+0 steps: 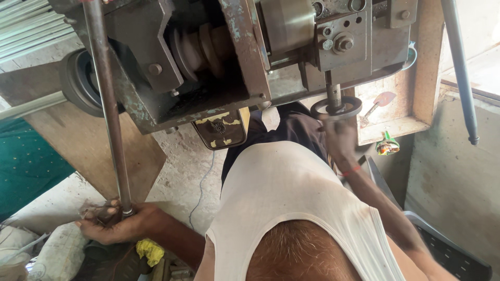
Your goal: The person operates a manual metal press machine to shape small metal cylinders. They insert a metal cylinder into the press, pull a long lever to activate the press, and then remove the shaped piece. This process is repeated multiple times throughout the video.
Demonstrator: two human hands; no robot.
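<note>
A long grey metal rod runs from the machine at the top left down to my left hand, which is closed around its lower end. My right hand reaches up and grips a small dark round handwheel on a short shaft under the machine's right side. The heavy grey machine, with chipped blue paint, pulleys and bolted plates, fills the top of the view. My white undershirt covers the bottom centre.
A wooden board leans under the machine at the left, beside green cloth. A yellow rag and sacks lie by my left arm. A dark pole hangs at the right, a plastic crate below it.
</note>
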